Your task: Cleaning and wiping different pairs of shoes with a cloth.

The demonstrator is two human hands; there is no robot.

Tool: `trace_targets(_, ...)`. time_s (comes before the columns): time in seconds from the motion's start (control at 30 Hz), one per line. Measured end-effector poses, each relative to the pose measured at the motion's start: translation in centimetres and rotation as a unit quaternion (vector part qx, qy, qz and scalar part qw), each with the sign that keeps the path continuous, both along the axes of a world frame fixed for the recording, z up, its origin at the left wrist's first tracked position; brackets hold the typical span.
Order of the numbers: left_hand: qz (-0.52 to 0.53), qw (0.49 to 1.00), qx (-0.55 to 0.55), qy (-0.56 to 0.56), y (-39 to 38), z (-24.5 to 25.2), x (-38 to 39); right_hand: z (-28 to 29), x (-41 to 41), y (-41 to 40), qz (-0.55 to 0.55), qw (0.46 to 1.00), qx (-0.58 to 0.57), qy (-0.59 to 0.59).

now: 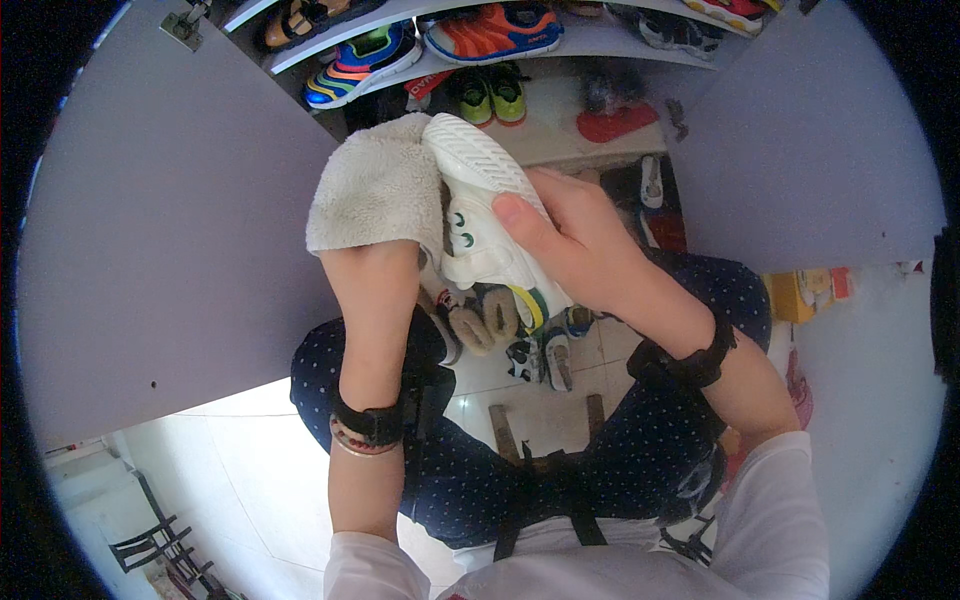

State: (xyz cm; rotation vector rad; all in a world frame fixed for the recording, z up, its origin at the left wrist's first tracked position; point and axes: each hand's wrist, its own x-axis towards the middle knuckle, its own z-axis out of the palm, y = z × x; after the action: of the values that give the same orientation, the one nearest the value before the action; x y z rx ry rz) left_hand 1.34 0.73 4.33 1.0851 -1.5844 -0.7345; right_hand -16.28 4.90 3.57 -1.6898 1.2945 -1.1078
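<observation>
A white shoe with small green marks and a yellow-and-green heel is held up in front of me, its ribbed sole facing up and to the right. My right hand grips it from the sole side, the thumb lying along the sole's edge. A pale terry cloth covers my left hand like a mitt and touches the shoe's toe and upper. Only the wrist and the base of my left hand show below the cloth; its fingers are hidden.
Cabinet doors stand open at left and right. Shelves ahead hold a blue striped shoe, an orange-and-blue shoe and others. Yellow-green shoes stand lower. Several shoes lie on the floor between my knees; a yellow box is at right.
</observation>
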Motion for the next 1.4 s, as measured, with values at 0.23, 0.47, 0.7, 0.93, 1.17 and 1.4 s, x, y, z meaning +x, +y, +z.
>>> trace_targets(0.23, -0.013, 0.998, -0.055, -0.014, 0.3, -0.4, -0.3, 0.0, 0.1, -0.1, -0.016, 0.999, -0.029, 0.015)
trace_targets(0.47, 0.005, 0.999, -0.015, 0.042, -0.3, -1.0, 0.9, 0.0, 0.1, 0.2, 0.001, 0.999, -0.019, 0.027)
trace_targets(0.7, 0.000, 0.998, -0.052, 0.042, -0.6, -0.9, 0.8, -0.3, 0.3, 0.3, 0.018, 0.999, -0.026, -0.015)
trace_targets(0.93, -0.030, 0.998, -0.047, 0.002, -0.4, -0.8, -0.3, -0.8, 0.7, -0.1, -0.031, 0.999, -0.014, 0.007)
trace_targets(1.17, -0.101, 0.985, -0.037, -0.132, 0.9, -5.1, 0.2, 0.0, 0.0, -1.1, -0.076, 0.988, 0.135, -0.017)
trace_targets(1.4, -0.110, 0.966, -0.128, -0.198, 1.6, -3.1, -0.5, -0.5, 0.3, -0.4, -0.102, 0.992, -0.032, 0.063)
